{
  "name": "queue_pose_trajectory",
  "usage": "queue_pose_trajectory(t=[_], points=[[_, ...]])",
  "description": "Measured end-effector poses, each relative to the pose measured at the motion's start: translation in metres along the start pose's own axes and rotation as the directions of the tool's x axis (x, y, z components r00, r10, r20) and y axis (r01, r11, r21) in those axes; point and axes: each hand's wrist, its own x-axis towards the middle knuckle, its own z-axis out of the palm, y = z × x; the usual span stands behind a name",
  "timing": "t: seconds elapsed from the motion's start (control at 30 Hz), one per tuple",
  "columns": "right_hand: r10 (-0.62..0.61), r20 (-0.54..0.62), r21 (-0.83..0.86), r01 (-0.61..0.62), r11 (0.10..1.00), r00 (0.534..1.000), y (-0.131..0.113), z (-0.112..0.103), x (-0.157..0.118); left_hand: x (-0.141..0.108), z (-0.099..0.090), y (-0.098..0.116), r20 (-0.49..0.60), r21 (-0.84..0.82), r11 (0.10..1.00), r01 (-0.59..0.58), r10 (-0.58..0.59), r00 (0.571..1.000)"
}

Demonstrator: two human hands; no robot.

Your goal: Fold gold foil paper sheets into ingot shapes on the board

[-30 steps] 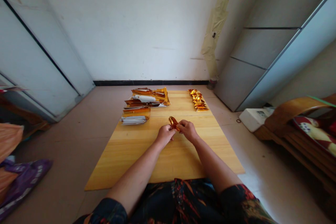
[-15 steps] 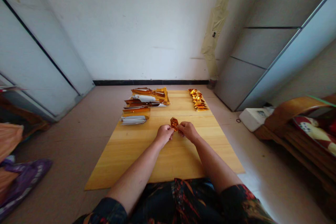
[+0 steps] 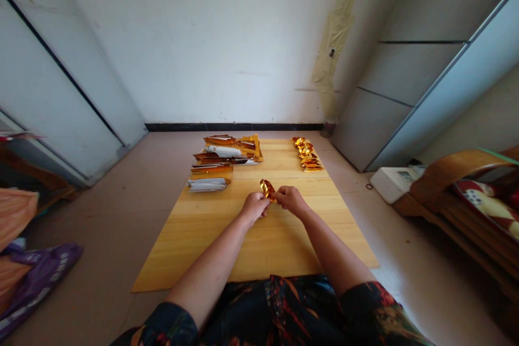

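A wooden board [image 3: 190,232] stretches ahead — at its middle, a gold foil piece [image 3: 266,190] sits between the left hand [image 3: 254,207] and right hand [image 3: 291,199], both sets of fingers pinching it. A hard tug could tear it; a slip could drop it toward the stacks [image 3: 214,163] at eleven o'clock.

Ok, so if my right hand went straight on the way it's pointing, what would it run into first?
The gold foil piece, which your right hand already seems to pinch at the fingertips. Just beyond it lies your left hand, though depth is hard to judge from this view.
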Motion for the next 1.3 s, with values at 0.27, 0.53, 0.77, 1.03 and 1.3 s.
queue_pose_trajectory(t=[0.27,0.53,0.77,1.03,1.3], points=[[0.001,-0.011,-0.075,-0.002,0.997,1.0,-0.006,-0.005,0.001,-0.001,0.0,0.004,-0.024,-0.017,1.0,0.014,-0.015,1.0],[-0.015,-0.035,-0.105,0.011,0.994,0.999,-0.008,-0.006,0.002,-0.001,0.001,0.004,0.004,-0.064,0.998,0.02,-0.02,1.0],[0.009,-0.048,-0.099,-0.014,0.995,0.999,-0.007,-0.005,0.003,0.0,-0.001,0.003,0.013,-0.079,0.996,0.036,-0.035,0.999],[-0.1,-0.084,-0.253,0.076,0.964,0.991,-0.015,-0.01,0.001,0.001,0.002,0.003,0.014,-0.082,0.996,0.031,-0.029,0.999],[-0.184,-0.137,-0.438,0.107,0.893,0.973,-0.013,-0.015,0.0,0.0,0.0,0.002,0.013,-0.038,0.998,0.048,-0.048,0.999]])
